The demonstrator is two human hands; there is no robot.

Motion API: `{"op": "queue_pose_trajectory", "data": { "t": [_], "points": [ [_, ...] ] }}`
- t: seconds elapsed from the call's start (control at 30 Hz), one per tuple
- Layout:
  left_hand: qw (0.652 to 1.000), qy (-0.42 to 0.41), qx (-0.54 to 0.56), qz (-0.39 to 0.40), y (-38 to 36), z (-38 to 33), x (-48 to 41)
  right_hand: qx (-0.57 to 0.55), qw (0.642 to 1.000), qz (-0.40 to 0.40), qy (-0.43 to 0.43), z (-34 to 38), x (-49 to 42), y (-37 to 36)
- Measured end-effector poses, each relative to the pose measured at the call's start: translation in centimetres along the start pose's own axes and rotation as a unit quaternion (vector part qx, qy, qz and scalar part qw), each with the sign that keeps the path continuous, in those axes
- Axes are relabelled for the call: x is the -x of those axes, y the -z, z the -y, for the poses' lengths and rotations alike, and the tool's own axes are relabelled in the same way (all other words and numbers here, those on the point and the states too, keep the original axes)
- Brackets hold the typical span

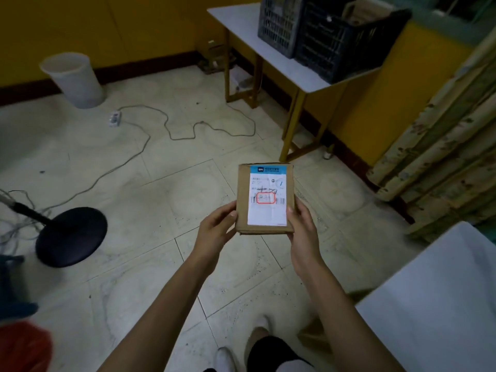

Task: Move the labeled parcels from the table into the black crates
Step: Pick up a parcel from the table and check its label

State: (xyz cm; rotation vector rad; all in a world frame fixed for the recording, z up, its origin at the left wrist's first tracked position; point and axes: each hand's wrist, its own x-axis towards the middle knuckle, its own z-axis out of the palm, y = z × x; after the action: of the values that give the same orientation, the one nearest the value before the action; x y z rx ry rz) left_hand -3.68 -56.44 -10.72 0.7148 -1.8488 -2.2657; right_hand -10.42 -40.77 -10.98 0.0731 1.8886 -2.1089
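A small brown cardboard parcel with a white shipping label on top is held in the air over the tiled floor. My left hand grips its left near corner, thumb on top. My right hand grips its right near edge, thumb on the label side. Two black slatted crates stand on a white table at the far right: a greyer crate on the left and a darker crate on the right, which holds pale parcels.
A second white table edge is at the near right. A white bin stands far left, a power strip with cables lies on the floor, and a black round fan base sits near left. Patterned curtain hangs right.
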Motion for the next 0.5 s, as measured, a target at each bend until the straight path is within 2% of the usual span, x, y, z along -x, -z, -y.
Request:
{"op": "queue_pose_trajectory", "data": {
  "t": [0.27,0.5],
  "points": [
    [0.999,-0.007,-0.034,0.024,1.1,-3.7,-15.1,-0.002,1.000,-0.021,0.002,0.9,-14.5,-4.9],
    [0.998,-0.018,-0.054,0.033,0.1,-10.4,-30.9,0.005,1.000,-0.020,0.011,5.6,-30.6,-9.1]
  ]
}}
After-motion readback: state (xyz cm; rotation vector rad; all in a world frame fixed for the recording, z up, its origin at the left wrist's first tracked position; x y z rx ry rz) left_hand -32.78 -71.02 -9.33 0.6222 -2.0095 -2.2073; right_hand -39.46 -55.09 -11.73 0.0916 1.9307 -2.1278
